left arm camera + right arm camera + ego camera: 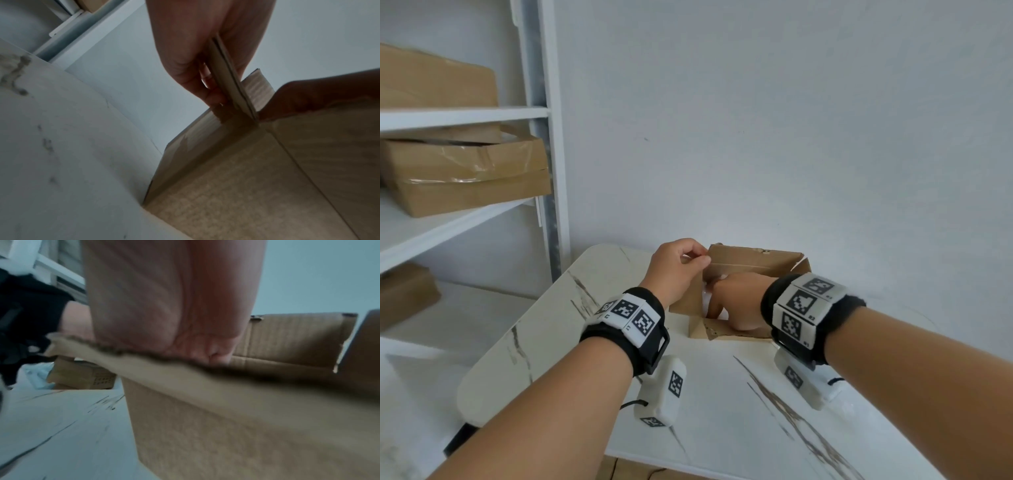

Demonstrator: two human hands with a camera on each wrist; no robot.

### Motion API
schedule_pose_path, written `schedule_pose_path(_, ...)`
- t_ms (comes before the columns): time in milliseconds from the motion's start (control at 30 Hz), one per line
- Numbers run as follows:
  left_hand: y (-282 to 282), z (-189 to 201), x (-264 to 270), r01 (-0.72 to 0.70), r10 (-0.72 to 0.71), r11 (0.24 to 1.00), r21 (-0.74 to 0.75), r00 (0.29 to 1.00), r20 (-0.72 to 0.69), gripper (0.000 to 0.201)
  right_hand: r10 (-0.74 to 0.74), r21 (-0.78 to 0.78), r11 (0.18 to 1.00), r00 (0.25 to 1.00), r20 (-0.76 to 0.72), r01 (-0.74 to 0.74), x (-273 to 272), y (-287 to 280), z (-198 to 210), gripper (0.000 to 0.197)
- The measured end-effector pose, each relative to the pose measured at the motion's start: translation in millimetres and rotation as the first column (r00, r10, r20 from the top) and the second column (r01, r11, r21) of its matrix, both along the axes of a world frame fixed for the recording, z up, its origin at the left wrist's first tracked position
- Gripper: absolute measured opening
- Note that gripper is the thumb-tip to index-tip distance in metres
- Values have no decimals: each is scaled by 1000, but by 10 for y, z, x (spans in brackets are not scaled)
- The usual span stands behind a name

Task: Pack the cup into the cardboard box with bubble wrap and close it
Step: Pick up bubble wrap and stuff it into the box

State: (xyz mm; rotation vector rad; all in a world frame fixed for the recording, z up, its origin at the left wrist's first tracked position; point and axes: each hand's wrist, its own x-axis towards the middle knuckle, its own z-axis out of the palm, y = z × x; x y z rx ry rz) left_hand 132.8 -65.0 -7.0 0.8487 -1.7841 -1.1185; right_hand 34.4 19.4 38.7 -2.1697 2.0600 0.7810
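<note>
A brown cardboard box (753,265) stands open on the white marbled table (722,394), near its far edge. My left hand (700,258) pinches the top corner of the box's upright left flap (228,78) between thumb and fingers. My right hand (736,301) reaches over the near wall down into the box, and its fingers are hidden inside. A bit of clear bubble wrap (706,297) shows in the box beside the right hand. In the right wrist view only the palm (174,305) and the box wall (226,418) show. The cup is not visible.
A white shelf unit (544,137) stands to the left with several brown cartons (465,171) on its shelves. A plain wall rises close behind the box. The table's near edge runs below my forearms.
</note>
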Motion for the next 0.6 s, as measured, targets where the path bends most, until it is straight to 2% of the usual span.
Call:
schedule_pose_path(100, 4, 33, 5, -9, 11, 999, -49, 999, 47, 11, -60, -45, 997, 977, 204, 70, -54, 91, 127, 50)
schedule_pose_path(167, 1, 65, -4, -29, 37, 996, -89, 995, 91, 10, -50, -132, 987, 953, 298, 93, -125, 166, 235, 57)
schedule_pose_path(333, -59, 94, -53, -89, 110, 987, -131, 980, 165, 13, -88, -332, 911, 904, 419, 243, -398, 233, 333, 45)
schedule_pose_path(600, -230, 69, -145, -157, 193, 975, -156, 949, 250, 15, -116, -485, 788, 865, 488, 379, -762, 300, 287, 31)
